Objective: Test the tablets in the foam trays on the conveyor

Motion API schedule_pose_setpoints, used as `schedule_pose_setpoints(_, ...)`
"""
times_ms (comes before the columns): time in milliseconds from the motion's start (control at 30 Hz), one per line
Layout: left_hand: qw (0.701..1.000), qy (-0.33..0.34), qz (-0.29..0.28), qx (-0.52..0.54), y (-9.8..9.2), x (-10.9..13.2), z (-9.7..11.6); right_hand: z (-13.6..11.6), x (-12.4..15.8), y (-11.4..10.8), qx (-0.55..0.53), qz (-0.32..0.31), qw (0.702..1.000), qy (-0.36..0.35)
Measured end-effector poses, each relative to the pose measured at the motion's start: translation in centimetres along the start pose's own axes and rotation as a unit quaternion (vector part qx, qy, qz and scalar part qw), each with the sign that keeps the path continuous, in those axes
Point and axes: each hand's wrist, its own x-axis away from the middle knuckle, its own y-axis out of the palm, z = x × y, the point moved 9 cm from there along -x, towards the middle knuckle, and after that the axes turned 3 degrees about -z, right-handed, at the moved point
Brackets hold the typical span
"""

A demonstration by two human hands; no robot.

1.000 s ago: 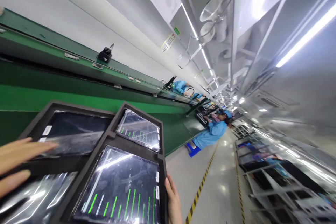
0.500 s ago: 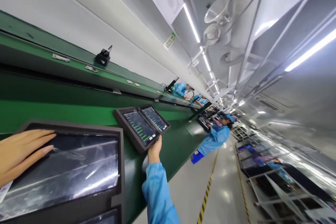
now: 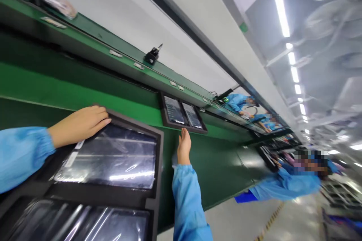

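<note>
My left hand (image 3: 80, 125) lies over the far rim of a large dark tray (image 3: 158, 162), its fingers stretched out close together and its thumb hidden. Inside the tray are a glossy screen panel (image 3: 118, 158) under clear film and a second screen panel (image 3: 85, 222) nearer me. My right hand (image 3: 184, 145) is open beside a smaller dark tray (image 3: 185, 127), fingertips at its near edge. That tray holds two lit tablets (image 3: 174, 110) side by side. Whether the fingertips touch it I cannot tell.
A green bench (image 3: 220, 158) runs away to the right, with a raised shelf (image 3: 127, 62) along its back. A small black device (image 3: 152, 55) stands on the shelf. Farther along, a person in a blue smock (image 3: 291, 184) works at the bench. Others show behind the shelf.
The smaller tray has moved away from me to the back of the bench, and my right hand no longer grips it. My left hand has shifted from the panel to the rim. The view has turned.
</note>
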Motion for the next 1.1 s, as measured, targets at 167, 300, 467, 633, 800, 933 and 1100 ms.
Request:
schedule_pose_setpoints(167, 0.999, -0.025, -0.024, -0.019, -0.7, -0.1, -0.7, -5.8, 9.9, 4.4, 0.042, -0.115, 0.992, -0.032)
schedule_pose_setpoints(300, 0.999, -0.028, -0.033, -0.018, -0.9, 0.3, -1.0, -12.1, 19.7, 10.6, 0.171, -0.299, 0.924, -0.167)
schedule_pose_setpoints(467, 0.999, -0.017, -0.048, -0.018, -1.0, 0.6, -0.8, -11.1, 30.2, 18.2, 0.310, -0.527, 0.761, -0.216)
schedule_pose_setpoints(633, 0.998, -0.011, -0.054, -0.025, -1.0, 0.5, -0.9, -9.9, 33.3, 21.3, 0.379, -0.538, 0.715, -0.235)
schedule_pose_setpoints(800, 0.998, 0.001, -0.055, -0.016, -0.7, 0.5, -1.2, -10.0, 30.9, 18.9, 0.412, -0.498, 0.724, -0.242)
schedule_pose_setpoints(933, 0.999, 0.000, -0.043, -0.004, -0.3, 0.4, -1.7, -10.0, 24.7, 11.7, 0.441, -0.355, 0.789, -0.237)
schedule_pose_setpoints(1100, 1.000, -0.022, -0.017, -0.003, -1.0, 0.8, -1.9, -8.9, 21.3, 7.3, 0.451, -0.362, 0.791, -0.198)
